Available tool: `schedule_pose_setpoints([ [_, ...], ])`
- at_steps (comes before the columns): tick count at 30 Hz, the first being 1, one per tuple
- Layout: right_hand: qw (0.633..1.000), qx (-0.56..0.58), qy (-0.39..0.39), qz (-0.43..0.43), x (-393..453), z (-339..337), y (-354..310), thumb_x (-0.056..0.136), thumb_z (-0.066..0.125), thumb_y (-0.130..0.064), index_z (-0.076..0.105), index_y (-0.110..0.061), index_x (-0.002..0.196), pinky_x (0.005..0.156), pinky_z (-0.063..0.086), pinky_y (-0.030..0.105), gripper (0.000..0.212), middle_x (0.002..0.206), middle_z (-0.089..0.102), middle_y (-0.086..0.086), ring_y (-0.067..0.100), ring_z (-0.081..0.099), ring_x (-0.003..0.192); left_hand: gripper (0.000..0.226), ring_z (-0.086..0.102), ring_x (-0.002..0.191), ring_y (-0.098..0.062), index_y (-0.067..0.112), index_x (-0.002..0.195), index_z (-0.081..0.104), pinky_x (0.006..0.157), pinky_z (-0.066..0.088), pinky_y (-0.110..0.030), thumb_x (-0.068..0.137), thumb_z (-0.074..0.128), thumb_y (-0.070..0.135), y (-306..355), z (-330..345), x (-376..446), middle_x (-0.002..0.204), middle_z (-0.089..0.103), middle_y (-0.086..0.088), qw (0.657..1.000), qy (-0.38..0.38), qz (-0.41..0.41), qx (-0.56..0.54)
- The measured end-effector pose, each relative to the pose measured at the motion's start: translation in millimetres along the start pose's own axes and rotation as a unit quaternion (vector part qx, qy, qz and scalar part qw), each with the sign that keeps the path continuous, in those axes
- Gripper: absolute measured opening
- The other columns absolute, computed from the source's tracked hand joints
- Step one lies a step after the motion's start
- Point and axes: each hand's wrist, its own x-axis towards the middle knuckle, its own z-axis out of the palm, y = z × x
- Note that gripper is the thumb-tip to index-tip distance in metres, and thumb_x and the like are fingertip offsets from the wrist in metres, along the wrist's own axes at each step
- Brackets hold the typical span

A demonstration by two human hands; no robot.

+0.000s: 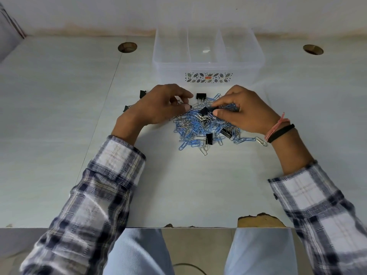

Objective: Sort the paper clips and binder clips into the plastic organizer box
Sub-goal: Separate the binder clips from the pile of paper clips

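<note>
A heap of blue and silver paper clips (198, 128) lies on the pale table, mixed with black binder clips (209, 138). Behind it stands a clear plastic organizer box (208, 65) with three compartments, all without clips. My right hand (248, 112) is over the heap's right side and pinches a black binder clip (206, 111) between thumb and forefinger. My left hand (160, 105) rests with curled fingers at the heap's left edge; whether it holds a clip is hidden. Another binder clip (200, 96) sits between the hands.
Two binder clips (142, 93) lie apart to the left of my left hand. The table has two round cable holes (127, 47) at the back and a chipped front edge (260, 220). A wall rises just behind the box.
</note>
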Motion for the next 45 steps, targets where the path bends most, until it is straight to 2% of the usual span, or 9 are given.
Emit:
schedule_pose_setpoints([
  [6, 0.999, 0.029, 0.021, -0.015, 2, 5, -4, 0.084, 0.077, -0.02, 0.076, -0.016, 0.098, 0.066, 0.034, 0.004, 0.015, 0.09, 0.058, -0.002, -0.006, 0.051, 0.074, 0.038, 0.06, 0.083, 0.002, 0.025, 0.13, 0.068, 0.075, 0.044, -0.008, 0.094, 0.072, 0.014, -2, -5, -2, 0.117, 0.073, 0.012, 0.999, -0.033, 0.012, -0.021],
  [12, 0.998, 0.059, 0.037, -0.006, -1, 0, -1, 0.092, 0.068, -0.019, 0.073, -0.018, 0.105, 0.059, 0.04, 0.012, 0.014, 0.085, 0.065, -0.007, 0.012, 0.047, 0.062, 0.043, 0.046, 0.074, -0.008, 0.02, 0.126, 0.07, 0.071, 0.042, -0.018, 0.085, 0.082, 0.016, -1, -7, -3, 0.1, 0.069, 0.009, 0.999, -0.012, 0.019, -0.033],
  [16, 0.999, -0.002, -0.016, -0.028, 0, 4, -1, 0.094, 0.066, -0.026, 0.071, -0.024, 0.122, 0.087, 0.046, 0.026, 0.028, 0.099, 0.06, 0.001, 0.013, 0.056, 0.093, 0.033, 0.045, 0.069, -0.009, 0.018, 0.118, 0.075, 0.07, 0.043, -0.023, 0.085, 0.081, 0.014, 1, -6, -3, 0.091, 0.07, 0.009, 0.999, 0.012, 0.027, -0.037],
  [19, 0.999, -0.012, -0.027, -0.024, 1, 7, -4, 0.091, 0.07, -0.026, 0.073, -0.025, 0.118, 0.091, 0.044, 0.034, 0.028, 0.103, 0.06, 0.007, 0.022, 0.055, 0.101, 0.023, 0.059, 0.08, -0.015, 0.017, 0.113, 0.078, 0.077, 0.048, -0.025, 0.09, 0.077, 0.015, 3, -5, -2, 0.093, 0.07, 0.002, 0.996, 0.044, 0.017, -0.081],
  [24, 0.999, 0.002, -0.003, -0.034, 2, 7, -9, 0.088, 0.073, -0.016, 0.073, -0.016, 0.1, 0.076, 0.042, 0.02, 0.013, 0.093, 0.062, -0.004, 0.011, 0.055, 0.084, 0.017, 0.067, 0.092, -0.022, -0.001, 0.109, 0.073, 0.085, 0.057, -0.035, 0.096, 0.067, 0.008, 13, -6, -1, 0.092, 0.067, -0.011, 0.961, 0.115, -0.004, -0.253],
  [28, 0.999, 0.034, 0.004, -0.016, 0, 6, -7, 0.089, 0.071, -0.01, 0.068, -0.014, 0.096, 0.066, 0.043, 0.009, 0.008, 0.082, 0.063, -0.016, 0.003, 0.058, 0.076, 0.018, 0.066, 0.082, -0.021, -0.006, 0.103, 0.068, 0.069, 0.051, -0.029, 0.097, 0.052, -0.001, 19, 1, 3, 0.093, 0.067, -0.015, 0.928, 0.121, -0.038, -0.35],
  [34, 0.999, 0.034, -0.006, -0.021, -1, 6, -6, 0.087, 0.075, -0.018, 0.065, -0.015, 0.122, 0.069, 0.045, 0.01, 0.036, 0.102, 0.071, -0.005, 0.011, 0.06, 0.077, 0.022, 0.046, 0.058, -0.01, 0.004, 0.091, 0.071, 0.054, 0.036, -0.022, 0.095, 0.05, 0.011, 33, 30, 18, 0.072, 0.059, 0.0, 0.967, 0.179, -0.061, -0.171],
  [38, 0.999, 0.034, -0.013, -0.022, 1, 8, -8, 0.088, 0.073, -0.015, 0.066, -0.016, 0.124, 0.064, 0.039, 0.001, 0.037, 0.099, 0.071, -0.003, -0.003, 0.055, 0.062, 0.038, 0.058, 0.084, -0.02, 0.014, 0.125, 0.072, 0.071, 0.04, -0.028, 0.095, 0.058, 0.035, 27, 44, 29, 0.092, 0.058, -0.004, 0.987, 0.138, -0.035, 0.071],
  [45, 0.997, 0.059, -0.043, 0.012, 0, 7, -11, 0.091, 0.069, -0.01, 0.062, -0.014, 0.125, 0.067, 0.039, 0.002, 0.035, 0.095, 0.062, -0.008, -0.014, 0.054, 0.064, 0.027, 0.051, 0.085, -0.015, 0.015, 0.101, 0.077, 0.07, 0.04, -0.027, 0.091, 0.067, 0.038, 21, 43, 35, 0.095, 0.056, -0.002, 0.988, 0.134, -0.034, 0.064],
])
